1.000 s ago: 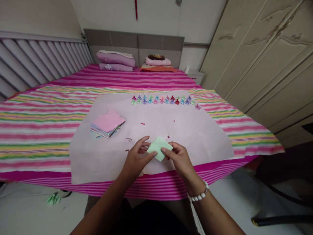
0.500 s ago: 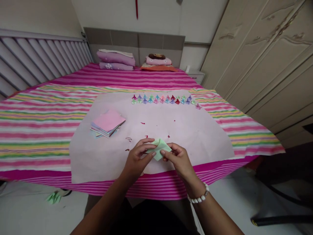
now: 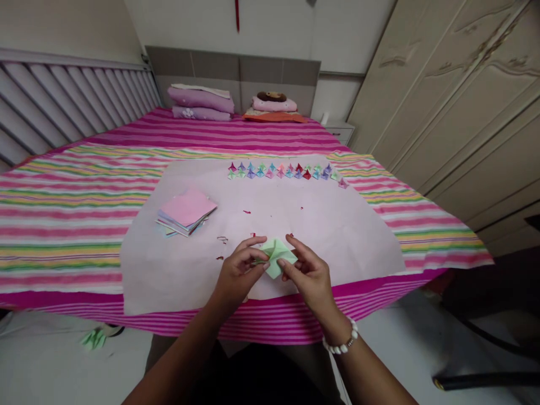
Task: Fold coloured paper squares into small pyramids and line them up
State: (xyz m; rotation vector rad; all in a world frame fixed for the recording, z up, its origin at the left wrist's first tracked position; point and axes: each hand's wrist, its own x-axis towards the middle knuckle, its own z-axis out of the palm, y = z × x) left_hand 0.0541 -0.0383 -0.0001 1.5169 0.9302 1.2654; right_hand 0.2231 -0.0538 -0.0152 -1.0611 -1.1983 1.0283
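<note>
left hand (image 3: 239,269): fingers pinched green paper (image 3: 274,271) at its left | right hand (image 3: 313,274): gripped its right side, index finger lifted clear | green paper: between the 2, over pale sheet (image 3: 337,230) | judged: neat folding wanted light pinches, matched edges

The bed (image 3: 253,134) carries a magenta striped cover. A multicolored striped cloth (image 3: 63,211) spans the middle; a large pale sheet (image 3: 346,230) lies over it, extending toward the near edge. Items on the sheet: a stack of square paper (image 3: 188,208), pink uppermost, left side; small folded paper pieces (image 3: 307,175) in two rows, far side; small red scraps (image 3: 247,212), central area. Two piles of folded bedding (image 3: 202,100) rest at the head end.
</note>
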